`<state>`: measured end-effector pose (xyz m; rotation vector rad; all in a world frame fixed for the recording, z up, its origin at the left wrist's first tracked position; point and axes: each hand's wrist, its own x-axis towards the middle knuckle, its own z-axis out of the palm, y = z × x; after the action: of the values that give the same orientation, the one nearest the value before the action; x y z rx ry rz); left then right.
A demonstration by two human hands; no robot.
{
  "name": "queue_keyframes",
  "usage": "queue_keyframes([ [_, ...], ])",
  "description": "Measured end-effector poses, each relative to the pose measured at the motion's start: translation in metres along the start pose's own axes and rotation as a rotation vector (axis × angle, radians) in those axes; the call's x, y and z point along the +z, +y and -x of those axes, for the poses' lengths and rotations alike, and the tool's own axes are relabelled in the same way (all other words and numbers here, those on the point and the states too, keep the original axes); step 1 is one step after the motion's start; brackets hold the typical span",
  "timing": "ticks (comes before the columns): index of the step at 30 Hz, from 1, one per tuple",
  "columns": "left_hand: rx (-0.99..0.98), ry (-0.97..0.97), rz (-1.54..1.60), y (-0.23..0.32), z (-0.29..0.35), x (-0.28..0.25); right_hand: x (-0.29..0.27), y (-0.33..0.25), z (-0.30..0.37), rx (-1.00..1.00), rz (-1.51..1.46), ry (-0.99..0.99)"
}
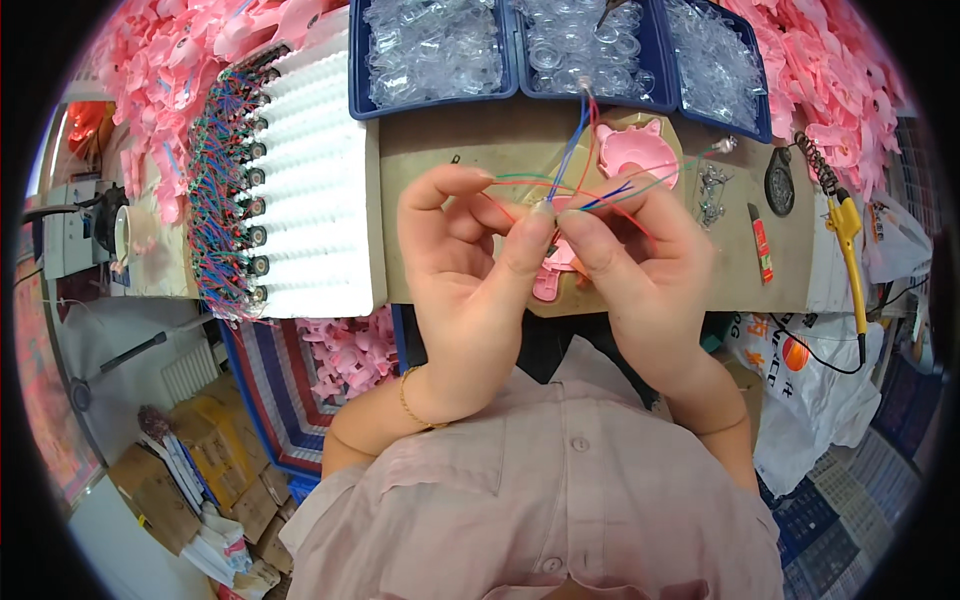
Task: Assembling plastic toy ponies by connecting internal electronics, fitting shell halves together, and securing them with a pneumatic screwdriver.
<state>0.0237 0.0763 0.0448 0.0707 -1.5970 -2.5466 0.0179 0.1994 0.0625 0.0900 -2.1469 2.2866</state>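
Note:
Thin blue, red and green wires [570, 155] are pinched between the fingertips of both my hands, above the near edge of the bench. My left hand [462, 265] has its thumb and fingers closed on them, with a red and a green strand running across its index finger. Facing it, my right hand [645, 265] pinches the wires too; some blue ends stick out past its thumb. Small clear-tipped parts [585, 86] sit at the wires' far ends. Beneath my fingers lies a pink plastic piece [546, 286], partly hidden. A pink animal-shaped shell [640, 152] rests just beyond.
Left stands a white foam tray [320, 180] with bundled wires and round black parts. Blue bins [440, 104] of clear plastic pieces line the back. At right are a red knife-like tool [763, 245], small metal parts [711, 192], a black oval object [779, 182] and a yellow-handled soldering iron [846, 230].

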Motion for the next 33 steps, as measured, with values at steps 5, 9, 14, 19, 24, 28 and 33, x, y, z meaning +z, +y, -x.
queue_keyframes([
  [5,-0.047,0.042,0.109,0.002,0.001,0.005,0.003,0.004,0.009,0.031,-0.021,0.062],
  [9,-0.150,0.085,0.185,0.008,-0.004,0.010,-0.001,0.009,0.005,-0.152,0.077,0.001],
  [14,-0.114,-0.043,0.110,0.007,-0.003,0.002,0.002,0.003,-0.001,-0.006,-0.133,0.029],
  [19,0.002,-0.069,0.002,0.004,-0.004,-0.001,-0.009,-0.006,-0.007,0.087,-0.165,-0.072],
  [24,-0.009,0.021,0.078,0.000,-0.005,0.004,-0.002,0.004,0.001,0.196,-0.241,-0.036],
  [28,-0.136,0.043,0.186,0.005,-0.005,0.006,0.000,0.010,0.009,0.067,-0.210,0.012],
  [33,-0.152,-0.106,0.044,0.007,-0.004,0.001,-0.010,0.004,0.000,-0.155,0.023,-0.056],
])
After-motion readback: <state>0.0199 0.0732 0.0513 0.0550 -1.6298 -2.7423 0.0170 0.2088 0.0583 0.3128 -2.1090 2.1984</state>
